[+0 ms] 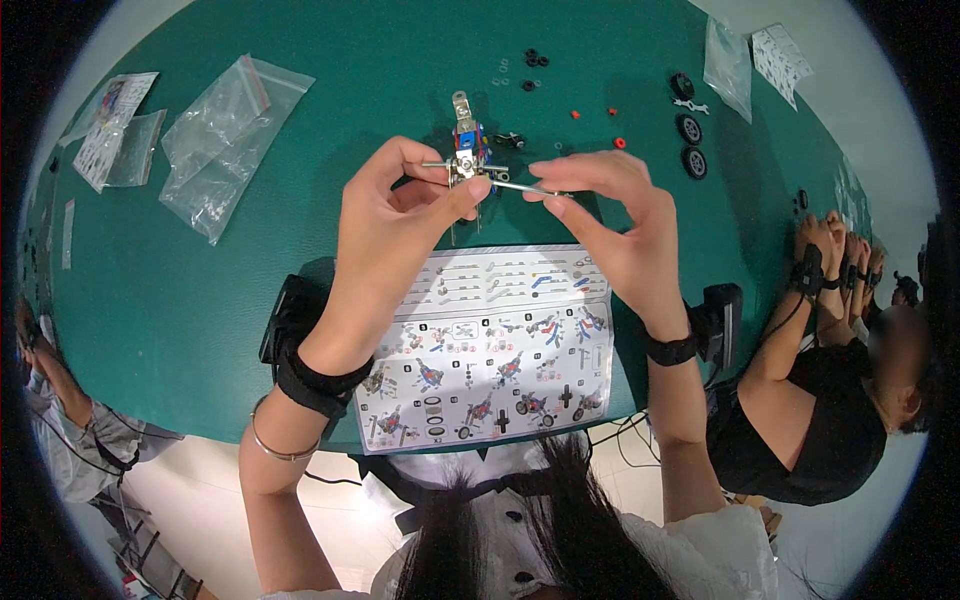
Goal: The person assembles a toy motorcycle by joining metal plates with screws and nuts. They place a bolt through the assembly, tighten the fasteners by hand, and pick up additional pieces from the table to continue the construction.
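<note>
Your left hand point(395, 200) pinches the small metal model point(468, 155), thumb and fingers closed on its lower part, holding it above the middle of the green bench point(200, 300). Your right hand point(605, 215) grips the thin metal rod point(525, 187) that runs sideways through the model, fingertips closed on its right end. Both wrists wear black straps.

Just below your hands, at the near edge of the bench, lies the instruction sheet point(500, 345), flat and partly covered by your forearms.

As for containers: an empty-looking clear plastic bag point(225, 140) lies toward the far left corner, and beside it, further left, a second bag with a printed leaflet point(115, 135). Another clear bag point(728, 65) sits near the far right corner (what is in it I cannot tell), next to a folded paper.

Loose parts are scattered beyond the model: small black rings point(535, 60), red pieces point(618, 142), and three black wheels point(690, 130) toward the right edge. Another person's hands point(825, 250) rest at the right edge, well apart from yours.
</note>
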### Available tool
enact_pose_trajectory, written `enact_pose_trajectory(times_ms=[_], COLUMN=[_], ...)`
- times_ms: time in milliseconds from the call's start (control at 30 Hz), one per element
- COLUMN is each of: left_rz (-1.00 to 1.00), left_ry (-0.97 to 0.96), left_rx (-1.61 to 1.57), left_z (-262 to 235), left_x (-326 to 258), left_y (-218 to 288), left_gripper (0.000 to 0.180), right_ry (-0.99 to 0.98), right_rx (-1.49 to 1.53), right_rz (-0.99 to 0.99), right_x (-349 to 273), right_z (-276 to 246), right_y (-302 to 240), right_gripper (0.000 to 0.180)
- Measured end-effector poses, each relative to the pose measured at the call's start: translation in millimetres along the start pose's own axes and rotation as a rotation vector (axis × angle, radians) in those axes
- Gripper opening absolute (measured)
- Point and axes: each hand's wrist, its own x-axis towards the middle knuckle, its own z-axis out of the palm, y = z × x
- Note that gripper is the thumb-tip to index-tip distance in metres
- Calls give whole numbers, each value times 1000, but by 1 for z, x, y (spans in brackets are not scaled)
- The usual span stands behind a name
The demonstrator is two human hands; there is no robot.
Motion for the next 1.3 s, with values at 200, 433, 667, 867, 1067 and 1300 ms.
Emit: enact_pose_trajectory(times_ms=[200,433,667,867,1067,1300], left_rz=[24,-2,-17,22,14,-15], left_ry=[-2,5,11,32,4,0], left_rx=[33,64,75,38,32,52], left_z=[0,-1,2,1,1,1], left_x=[1,-3,-2,0,0,0], left_y=[0,0,2,-2,-1,-1], left_gripper=[25,20,20,27,27,21], right_ry=[1,79,34,-236,-193,-83], right_rx=[-398,-253,212,436,416,401], right_rz=[-231,-190,244,524,415,388], right_x=[1,6,0,-1,-1,-2], right_z=[2,9,-8,0,5,8], right_y=[1,-4,10,3,9,12], right_gripper=[24,28,16,38,35,23])
